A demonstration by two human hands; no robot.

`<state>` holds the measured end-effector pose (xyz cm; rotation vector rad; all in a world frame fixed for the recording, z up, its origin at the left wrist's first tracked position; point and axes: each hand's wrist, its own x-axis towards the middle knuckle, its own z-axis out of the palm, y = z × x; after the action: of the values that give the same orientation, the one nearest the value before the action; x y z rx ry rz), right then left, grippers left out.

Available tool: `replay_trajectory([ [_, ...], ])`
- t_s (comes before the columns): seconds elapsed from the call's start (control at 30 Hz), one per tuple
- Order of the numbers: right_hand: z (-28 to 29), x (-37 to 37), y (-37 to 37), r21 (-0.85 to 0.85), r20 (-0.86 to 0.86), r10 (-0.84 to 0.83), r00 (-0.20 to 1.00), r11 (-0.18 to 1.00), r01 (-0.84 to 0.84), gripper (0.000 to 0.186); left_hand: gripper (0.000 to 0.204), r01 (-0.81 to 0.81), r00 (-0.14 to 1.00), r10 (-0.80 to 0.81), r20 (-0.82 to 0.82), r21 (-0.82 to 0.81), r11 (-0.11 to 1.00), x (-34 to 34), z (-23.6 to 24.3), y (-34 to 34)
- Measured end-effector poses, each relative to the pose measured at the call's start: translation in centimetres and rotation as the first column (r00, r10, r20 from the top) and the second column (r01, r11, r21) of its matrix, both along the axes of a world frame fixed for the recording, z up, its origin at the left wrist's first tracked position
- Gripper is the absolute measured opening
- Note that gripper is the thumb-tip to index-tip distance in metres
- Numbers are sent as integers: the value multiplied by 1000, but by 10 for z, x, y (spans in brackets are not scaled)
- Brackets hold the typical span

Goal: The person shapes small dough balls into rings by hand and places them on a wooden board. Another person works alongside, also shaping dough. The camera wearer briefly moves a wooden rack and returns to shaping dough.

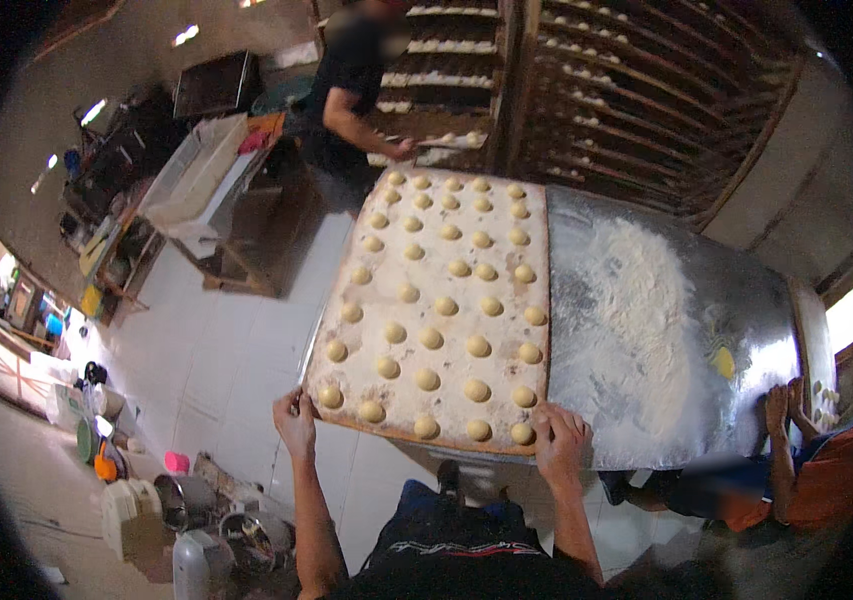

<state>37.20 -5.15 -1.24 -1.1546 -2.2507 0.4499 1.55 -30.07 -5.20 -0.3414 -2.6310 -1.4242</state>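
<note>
A large floured baking board with rows of round pale-yellow dough balls spreads out in front of me. Its right side lies against a metal table. My left hand is closed on the board's near left corner, thumb on top. At the near right corner, my right hand grips the edge with the fingers partly hidden. The dough balls sit apart from each other and touch neither hand.
Loose flour covers part of the metal table. A co-worker stands beyond the board, holding another board by the rack. Another person is at the lower right. Metal pots stand on the floor at left.
</note>
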Motion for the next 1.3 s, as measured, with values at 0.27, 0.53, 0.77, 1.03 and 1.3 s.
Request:
replay_trajectory([
  [0.27, -9, 74, 38, 138, -148, -287, 946, 942, 307, 22, 25, -10, 1000, 10, 12, 2, 1000, -3, -2, -1],
  [0.53, -21, 82, 43, 110, -273, -313, 910, 929, 352, 19, 29, 41, 999, -41, 4, 51, 998, -10, -6, -10],
  [0.77, 6, 66, 10, -67, -442, -228, 867, 973, 222, 19, 29, -164, 884, -94, 458, 492, 855, -21, 16, -39],
  [1.03, 7, 38, -19, -332, -381, -209, 900, 940, 77, 29, 37, -90, 727, -367, 580, 611, 786, -17, 0, -61],
  [1.3, 1, 4, -8, -129, -272, -190, 943, 979, 160, 29, 43, 73, 807, -344, 480, 497, 864, -45, 26, -43],
])
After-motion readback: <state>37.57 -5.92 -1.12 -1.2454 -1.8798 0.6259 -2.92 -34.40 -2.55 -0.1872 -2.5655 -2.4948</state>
